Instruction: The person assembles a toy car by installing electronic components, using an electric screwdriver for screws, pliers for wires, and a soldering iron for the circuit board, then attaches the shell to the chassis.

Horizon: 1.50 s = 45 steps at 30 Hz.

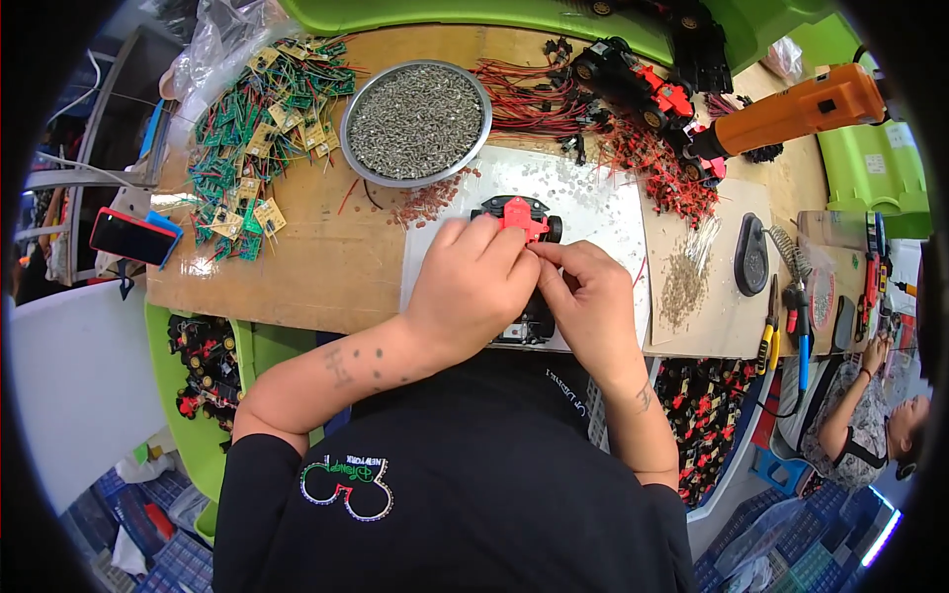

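A black and red toy car chassis (518, 217) lies on a white sheet (435, 257) in front of me, its far end and a black wheel showing past my fingers. My left hand (470, 282) is curled over the chassis from the left, fingers closed on it. From the right, my right hand (591, 296) reaches the same chassis with thumb and forefinger pinched together near its middle. Whatever sits in that pinch is too small or hidden to make out. The near end of the chassis shows below my hands.
A round metal bowl of small screws (415, 124) stands beyond, beside a heap of green circuit boards (232, 153). Red-black wires (529, 99) and small red parts (672, 178) lie far right. An orange power screwdriver (791, 114) hangs there. Pliers (769, 341) lie right; another person (860, 425) sits beyond.
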Tool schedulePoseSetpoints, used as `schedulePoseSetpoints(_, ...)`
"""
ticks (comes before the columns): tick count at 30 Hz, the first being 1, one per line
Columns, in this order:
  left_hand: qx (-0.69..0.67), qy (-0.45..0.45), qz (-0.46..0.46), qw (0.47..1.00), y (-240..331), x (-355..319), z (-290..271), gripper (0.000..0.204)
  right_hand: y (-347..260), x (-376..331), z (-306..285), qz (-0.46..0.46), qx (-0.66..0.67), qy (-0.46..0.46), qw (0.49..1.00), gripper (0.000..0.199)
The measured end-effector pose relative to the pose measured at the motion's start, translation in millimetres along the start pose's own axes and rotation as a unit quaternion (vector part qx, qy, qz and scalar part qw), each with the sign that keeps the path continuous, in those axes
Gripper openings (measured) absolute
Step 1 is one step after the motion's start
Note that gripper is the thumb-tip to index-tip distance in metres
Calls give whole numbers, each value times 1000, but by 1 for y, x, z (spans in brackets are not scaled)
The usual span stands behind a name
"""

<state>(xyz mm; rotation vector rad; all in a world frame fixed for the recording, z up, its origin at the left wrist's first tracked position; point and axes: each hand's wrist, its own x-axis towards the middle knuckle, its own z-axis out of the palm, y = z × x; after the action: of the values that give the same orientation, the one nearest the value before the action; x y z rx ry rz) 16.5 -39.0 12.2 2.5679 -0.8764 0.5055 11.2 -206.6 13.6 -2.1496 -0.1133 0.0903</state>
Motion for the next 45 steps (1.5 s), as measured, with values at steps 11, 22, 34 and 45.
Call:
schedulePoseSetpoints(11,-313,-48,-227,921,-8,3,7,24,18,7,0,-168,12,6,986,14)
schedulePoseSetpoints(22,-546,-119,-339,757,-18,10,13,32,32,12,-1,-299,-112,72,945,19)
schedulePoseSetpoints(34,-517,-116,-348,773,-22,4,15,31,28,16,2,-306,-132,60,941,18)
schedulePoseSetpoints(45,-551,-107,-352,749,-22,6,12,29,27,23,-4,-355,-172,38,918,23)
